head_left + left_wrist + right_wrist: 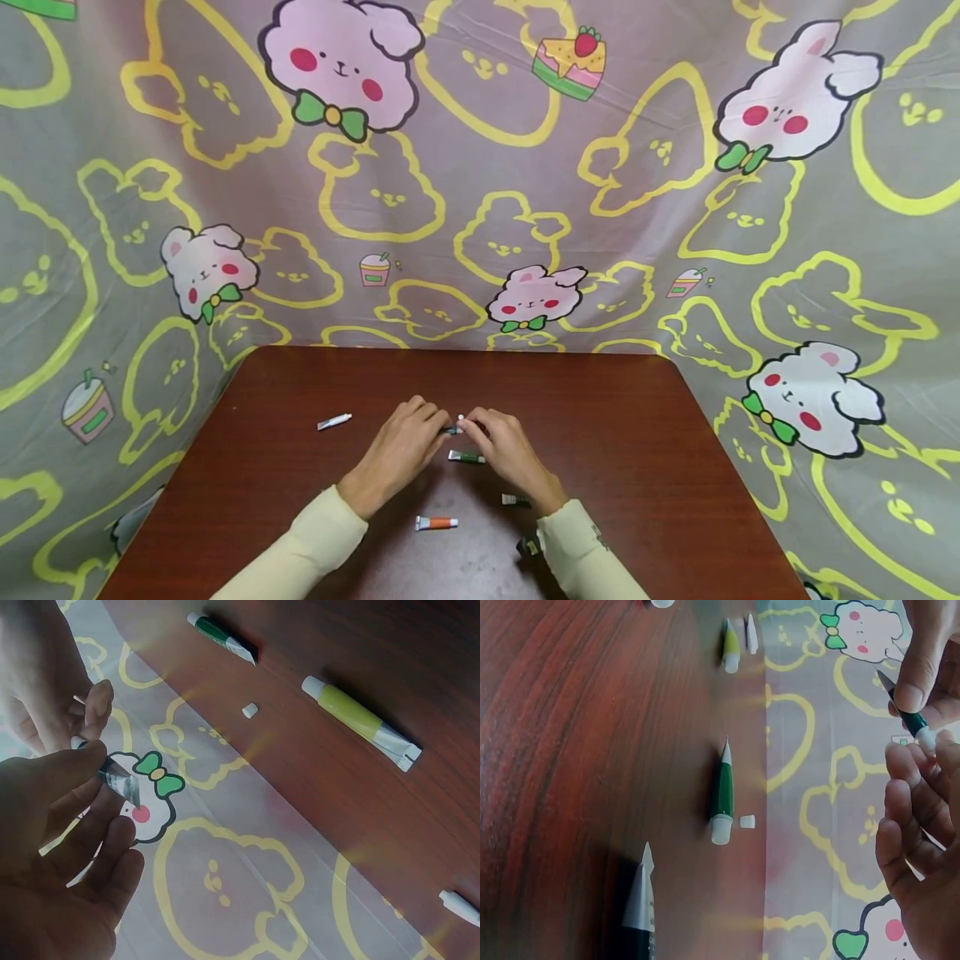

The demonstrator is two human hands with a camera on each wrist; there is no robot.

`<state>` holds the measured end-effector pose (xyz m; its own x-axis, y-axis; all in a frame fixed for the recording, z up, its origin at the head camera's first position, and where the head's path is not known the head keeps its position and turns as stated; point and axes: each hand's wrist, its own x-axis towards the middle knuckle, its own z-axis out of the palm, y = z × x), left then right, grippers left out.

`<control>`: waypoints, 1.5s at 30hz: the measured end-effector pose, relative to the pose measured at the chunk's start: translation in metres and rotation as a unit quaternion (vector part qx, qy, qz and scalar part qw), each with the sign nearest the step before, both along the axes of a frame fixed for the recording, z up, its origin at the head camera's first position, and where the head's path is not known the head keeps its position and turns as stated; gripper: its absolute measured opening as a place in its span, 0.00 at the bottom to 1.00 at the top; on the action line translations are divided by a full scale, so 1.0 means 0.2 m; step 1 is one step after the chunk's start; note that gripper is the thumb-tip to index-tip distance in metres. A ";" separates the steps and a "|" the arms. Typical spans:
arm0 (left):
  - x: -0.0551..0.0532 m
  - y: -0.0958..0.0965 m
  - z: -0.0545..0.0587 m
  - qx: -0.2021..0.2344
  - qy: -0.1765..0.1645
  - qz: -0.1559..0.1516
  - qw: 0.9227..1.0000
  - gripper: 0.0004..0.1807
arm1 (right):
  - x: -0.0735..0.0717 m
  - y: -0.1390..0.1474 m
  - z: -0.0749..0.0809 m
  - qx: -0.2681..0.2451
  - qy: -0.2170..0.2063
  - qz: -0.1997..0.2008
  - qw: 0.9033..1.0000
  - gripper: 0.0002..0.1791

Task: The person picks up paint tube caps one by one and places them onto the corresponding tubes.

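In front of me both hands meet at a small dark green paint tube (pixel 911 718) with a white end. My left hand (pixel 405 446) pinches its body between thumb and fingers, and the flat silver tail (pixel 121 784) sticks out past them. At the white end, my right hand (pixel 510 450) has its thumb and forefinger closed in, other fingers loosely bent. A loose white cap (pixel 250 711) sits on the table close by, beside a green tube (pixel 467 457). The yellow tube (pixel 349 711) lies under my left hand, hidden in the head view.
On the brown table (pixel 637 467) are an orange tube (pixel 437 523) nearer me, a white tube (pixel 333 422) at left and a dark tube (pixel 639 907) beneath my right forearm. A patterned cloth (pixel 450 167) hangs round the table's back and sides.
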<state>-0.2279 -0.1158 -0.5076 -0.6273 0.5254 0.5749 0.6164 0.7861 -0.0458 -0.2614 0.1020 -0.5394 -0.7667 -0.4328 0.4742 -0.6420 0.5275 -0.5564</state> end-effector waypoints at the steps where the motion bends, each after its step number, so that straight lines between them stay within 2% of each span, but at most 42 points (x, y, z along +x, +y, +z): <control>1: 0.00 0.00 0.00 0.002 0.001 0.000 1.000 0.11 | 0.00 0.00 0.00 -0.003 -0.003 -0.003 1.000 0.08; 9: 0.01 0.01 0.00 0.009 -0.005 -0.002 1.000 0.11 | 0.01 -0.01 0.00 -0.063 -0.052 0.021 0.996 0.03; 13: 0.00 0.01 0.00 0.002 -0.012 0.006 1.000 0.10 | 0.01 0.01 0.00 -0.067 -0.065 0.036 0.995 0.06; 19: -0.01 0.02 0.00 0.007 -0.007 -0.001 1.000 0.10 | 0.00 0.02 -0.01 -0.053 -0.037 0.033 0.997 0.03; 24: -0.02 0.04 0.02 0.021 0.003 -0.011 1.000 0.10 | -0.01 0.03 0.00 -0.050 -0.013 0.004 0.999 0.09; 27: -0.02 0.05 0.02 0.026 0.003 -0.011 1.000 0.10 | -0.01 0.03 0.01 -0.048 -0.013 -0.007 0.999 0.11; 31: -0.02 0.05 0.02 0.025 0.000 -0.005 1.000 0.10 | -0.01 0.04 0.01 -0.057 -0.033 0.000 0.998 0.07; 33: -0.02 0.05 0.01 0.023 -0.002 -0.003 1.000 0.11 | -0.01 0.05 0.01 -0.064 -0.039 0.010 0.997 0.09; 38: -0.03 0.05 0.01 0.021 -0.008 0.001 1.000 0.10 | -0.02 0.06 0.01 -0.062 -0.022 0.039 0.997 0.10; 42: -0.04 0.05 0.02 0.020 -0.005 0.002 1.000 0.10 | -0.02 0.07 0.01 -0.056 -0.012 0.034 0.998 0.05; 45: -0.04 0.06 0.02 0.021 0.002 -0.003 1.000 0.10 | -0.02 0.07 0.00 -0.053 -0.004 0.020 0.998 0.04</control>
<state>-0.2352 -0.1029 -0.5031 -0.6222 0.5042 0.5989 0.6211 0.7836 -0.0144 -0.2658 0.1159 -0.5400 -0.7535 -0.4108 0.5133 -0.6569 0.4386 -0.6133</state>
